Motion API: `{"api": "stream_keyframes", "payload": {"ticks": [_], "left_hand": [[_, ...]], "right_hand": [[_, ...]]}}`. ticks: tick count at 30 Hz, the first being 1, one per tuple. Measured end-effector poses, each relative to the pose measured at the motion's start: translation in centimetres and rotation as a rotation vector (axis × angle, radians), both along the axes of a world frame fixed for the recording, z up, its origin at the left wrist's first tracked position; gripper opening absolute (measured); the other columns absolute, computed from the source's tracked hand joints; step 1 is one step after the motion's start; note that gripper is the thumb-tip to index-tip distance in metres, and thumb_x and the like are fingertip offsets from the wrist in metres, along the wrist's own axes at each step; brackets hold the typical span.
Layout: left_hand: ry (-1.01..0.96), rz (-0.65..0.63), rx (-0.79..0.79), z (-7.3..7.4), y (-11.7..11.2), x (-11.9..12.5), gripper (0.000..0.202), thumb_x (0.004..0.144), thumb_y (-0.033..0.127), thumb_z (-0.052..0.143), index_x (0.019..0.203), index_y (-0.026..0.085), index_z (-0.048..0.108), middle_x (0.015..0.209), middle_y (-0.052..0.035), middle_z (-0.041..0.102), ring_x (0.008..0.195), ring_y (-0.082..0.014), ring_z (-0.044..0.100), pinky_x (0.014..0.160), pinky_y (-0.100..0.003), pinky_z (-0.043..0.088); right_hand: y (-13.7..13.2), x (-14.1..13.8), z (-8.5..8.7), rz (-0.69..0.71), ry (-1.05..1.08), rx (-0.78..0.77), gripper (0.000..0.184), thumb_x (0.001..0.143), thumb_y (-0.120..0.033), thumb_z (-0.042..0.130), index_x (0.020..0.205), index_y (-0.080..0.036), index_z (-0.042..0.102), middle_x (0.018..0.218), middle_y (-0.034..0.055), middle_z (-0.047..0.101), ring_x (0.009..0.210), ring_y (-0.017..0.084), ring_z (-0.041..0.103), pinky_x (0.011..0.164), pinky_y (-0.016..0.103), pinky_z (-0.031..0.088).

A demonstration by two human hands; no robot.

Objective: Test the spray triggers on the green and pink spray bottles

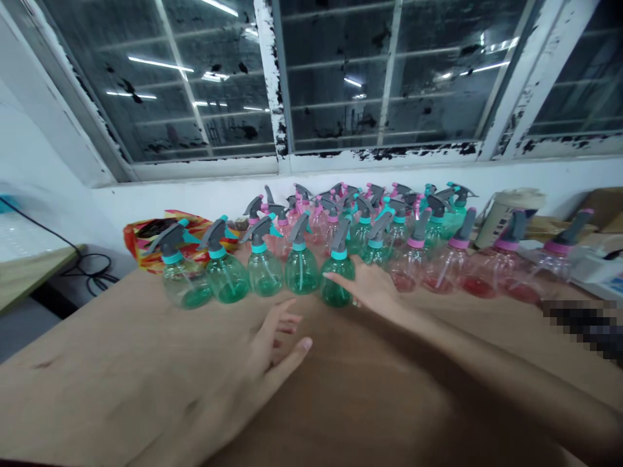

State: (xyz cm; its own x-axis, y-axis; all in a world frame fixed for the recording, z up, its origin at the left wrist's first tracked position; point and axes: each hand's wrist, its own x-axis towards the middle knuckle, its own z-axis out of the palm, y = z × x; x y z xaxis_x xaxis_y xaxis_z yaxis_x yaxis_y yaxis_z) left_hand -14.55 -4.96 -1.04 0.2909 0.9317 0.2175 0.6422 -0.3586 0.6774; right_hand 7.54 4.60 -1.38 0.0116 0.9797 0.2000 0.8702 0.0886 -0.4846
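Observation:
A green spray bottle (pixel 337 295) with a turquoise collar and grey trigger head stands upright on the wooden table (pixel 160 383). My right hand (pixel 372 285) grips it from the right, thumb across its front and the other fingers partly hidden behind. Lower and to the left, my left hand (pixel 277 344) hovers over the table with fingers apart and loosely bent, holding nothing. Several more green bottles (pixel 226 279) line up to the left of the gripped one. On the right, several clear pink bottles (pixel 440 275) with pink collars carry on the row.
Behind the front row stand many pink and green spray bottles (pixel 363 227) in a cluster. A red and yellow bag (pixel 141 240) lies at the back left, near a black cable (pixel 97 275). At the right are a white container (pixel 509 214) and a cardboard box (pixel 603 207).

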Motion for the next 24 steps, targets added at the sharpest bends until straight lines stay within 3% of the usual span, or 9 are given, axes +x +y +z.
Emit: {"api": "stream_keyframes", "payload": {"ticks": [5,11,15,19,24], "left_hand": [[-0.059,-0.089,-0.058,0.3,1.1,2.9,0.059,0.08,0.044,0.06,0.132,0.028,0.036,0.128,-0.0088,0.054,0.119,-0.0264,0.05,0.096,-0.047,0.045],[-0.172,-0.155,-0.028,2.2,2.0,7.7,0.082,0.072,0.044,0.068,0.14,0.024,0.026,0.143,-0.0129,0.039,0.13,-0.0322,0.038,0.104,-0.053,0.034],[-0.218,-0.179,-0.02,2.9,1.2,10.3,0.074,0.073,0.043,0.068,0.137,0.026,0.033,0.131,-0.0109,0.052,0.116,-0.0324,0.052,0.095,-0.052,0.042],[-0.26,-0.176,0.044,1.8,0.3,12.4,0.052,0.075,0.034,0.066,0.122,0.023,0.047,0.11,-0.0067,0.06,0.1,-0.0273,0.058,0.088,-0.047,0.045],[-0.269,-0.191,0.101,0.8,0.6,14.4,0.039,0.076,0.017,0.055,0.114,0.022,0.05,0.098,-0.0031,0.06,0.084,-0.0193,0.059,0.079,-0.036,0.048]], "right_hand": [[-4.4,0.4,-0.1,0.009,-0.18,0.094,0.083,0.074,-0.077,0.038,0.121,-0.01,0.051,0.064,0.0126,0.068,0.064,0.034,0.066,0.049,0.036,0.041],[-9.5,1.7,-0.3,0.092,-0.29,0.192,0.06,0.075,-0.068,0.046,0.099,-0.015,0.059,0.059,0.0079,0.069,0.052,0.028,0.065,0.042,0.03,0.033],[-11.8,2.7,-0.7,0.121,-0.331,0.276,0.064,0.072,-0.077,0.043,0.086,-0.017,0.061,0.058,0.0062,0.068,0.049,0.026,0.065,0.04,0.03,0.032],[-13.2,3.7,-1.6,0.126,-0.303,0.353,0.073,0.069,-0.081,0.039,0.089,-0.015,0.063,0.058,0.0063,0.068,0.045,0.023,0.063,0.04,0.031,0.034],[-13.3,6.2,-2.6,0.197,-0.215,0.447,0.079,0.068,-0.083,0.036,0.093,-0.013,0.064,0.074,0.0102,0.069,0.068,0.026,0.067,0.052,0.035,0.049]]}}
